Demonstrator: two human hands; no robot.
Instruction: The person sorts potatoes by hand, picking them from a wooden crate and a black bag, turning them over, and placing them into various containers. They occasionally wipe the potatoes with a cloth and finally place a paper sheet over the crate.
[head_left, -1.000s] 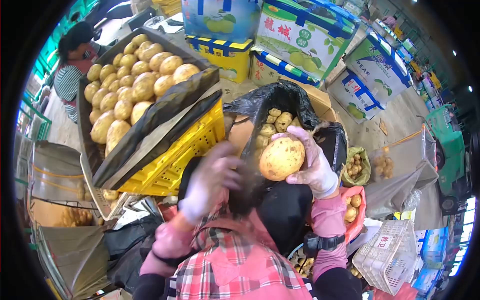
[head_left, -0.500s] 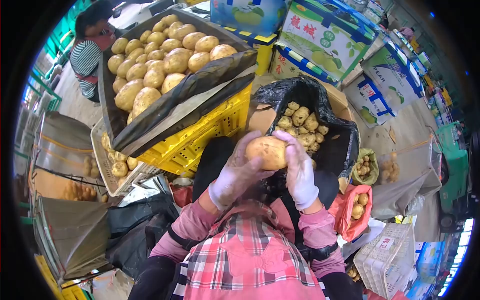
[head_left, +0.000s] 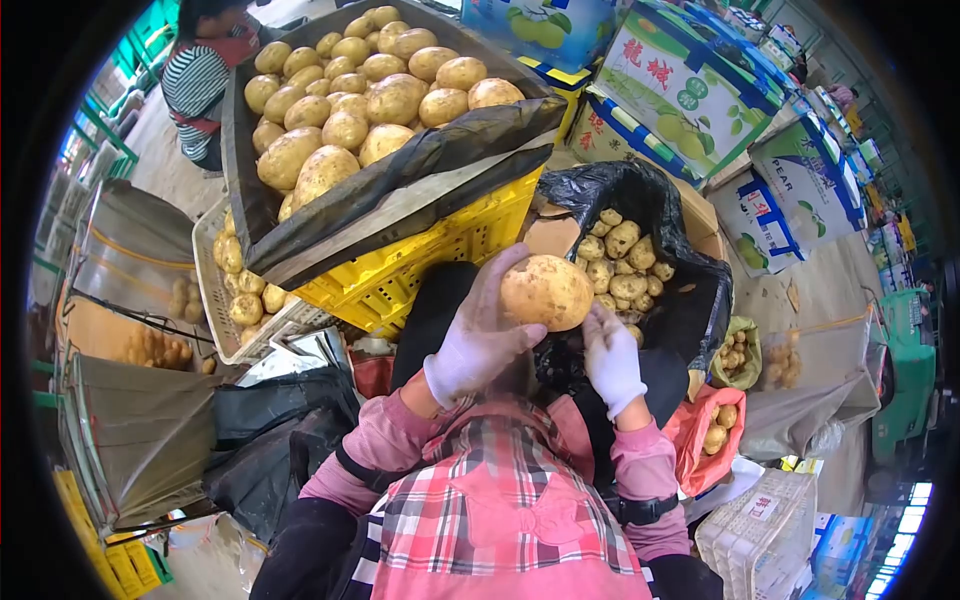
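Observation:
A large tan potato [head_left: 547, 293] is held above my lap. My left hand [head_left: 480, 335], in a pale glove, wraps its left side, thumb along the underside. My right hand [head_left: 612, 360], gloved too, touches the lower right of the potato with bent fingers; its fingertips are partly hidden. Up and to the left, many large potatoes [head_left: 395, 98] fill a dark-lined tray [head_left: 400, 180] on a yellow crate [head_left: 430, 255]. Just beyond my right hand, smaller potatoes [head_left: 622, 240] lie in a box lined with black plastic [head_left: 700, 290].
A white basket of potatoes [head_left: 215, 290] stands at left. Printed fruit cartons [head_left: 680, 90] are stacked ahead. On the right are a red bag [head_left: 695, 450], a green bag [head_left: 745, 370] and a white crate [head_left: 755, 530]. A person in a striped top [head_left: 192, 85] sits at upper left.
The potato has turned and shows a broader face. My right hand has shifted from its right side to its lower right, fingers more bent. The view has shifted slightly.

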